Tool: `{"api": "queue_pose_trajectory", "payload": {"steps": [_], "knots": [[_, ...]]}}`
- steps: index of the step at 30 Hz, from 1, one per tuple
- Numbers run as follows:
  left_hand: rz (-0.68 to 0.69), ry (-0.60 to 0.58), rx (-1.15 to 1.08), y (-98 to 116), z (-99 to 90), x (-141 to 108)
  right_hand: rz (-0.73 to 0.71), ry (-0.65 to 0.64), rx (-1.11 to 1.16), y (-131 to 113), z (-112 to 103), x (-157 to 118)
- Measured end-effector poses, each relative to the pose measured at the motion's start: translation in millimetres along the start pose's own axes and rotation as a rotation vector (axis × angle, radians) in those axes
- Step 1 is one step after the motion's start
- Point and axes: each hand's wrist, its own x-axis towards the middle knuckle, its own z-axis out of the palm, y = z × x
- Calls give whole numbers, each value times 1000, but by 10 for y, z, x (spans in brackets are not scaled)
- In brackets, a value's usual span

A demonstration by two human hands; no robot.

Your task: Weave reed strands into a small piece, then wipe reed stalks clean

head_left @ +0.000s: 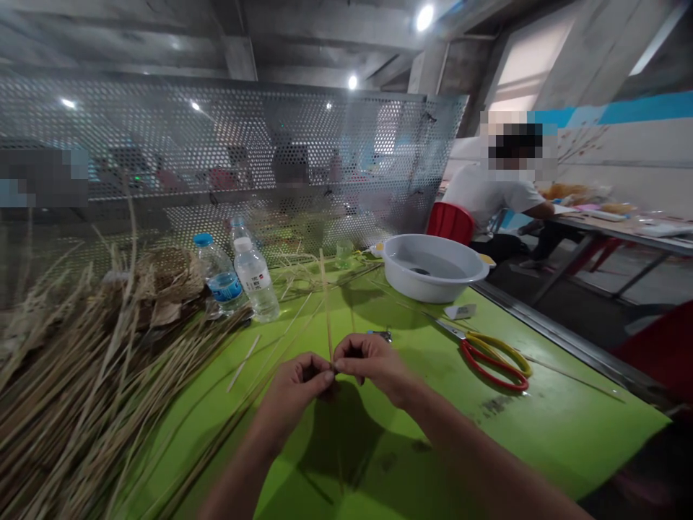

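Pinching with finger and thumb, the left hand (303,381) and the right hand (372,360) hold one thin straw strip (326,307). The tips of the two hands come very close together, just over the middle of the green worktop (433,462). The strip stands up from the fingers and points away from the person. It is so thin that a small pinch seems the best way to hold it; a big fist would likely hide it or bend it. Having both hands at one spot probably keeps that spot from wobbling. What the fingertips do down there is too small to tell.

A big heap of dry stalks (81,412) lies on the left, maybe so that long pieces have room and are easy to grab. The scissors (466,339) lie on the right, with their red and yellow handles toward the person, so the right hand could get them without a long stretch. A white basin (433,287) sits farther back, perhaps so that arms do not bump it. Two plastic bottles, one with a white cap (256,283) and one with a blue cap (218,278), stand beside the heap, out of the hands' way.
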Motion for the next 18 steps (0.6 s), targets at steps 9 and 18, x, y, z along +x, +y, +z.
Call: {"api": "queue_pose_trajectory", "payload": {"steps": [9,18], "knots": [[31,15,74,-82,-24,32,11,-10,-37,-32,20,-30],[27,-31,67,-58,-25,10,49,-25,35,-9,21,-26]]}}
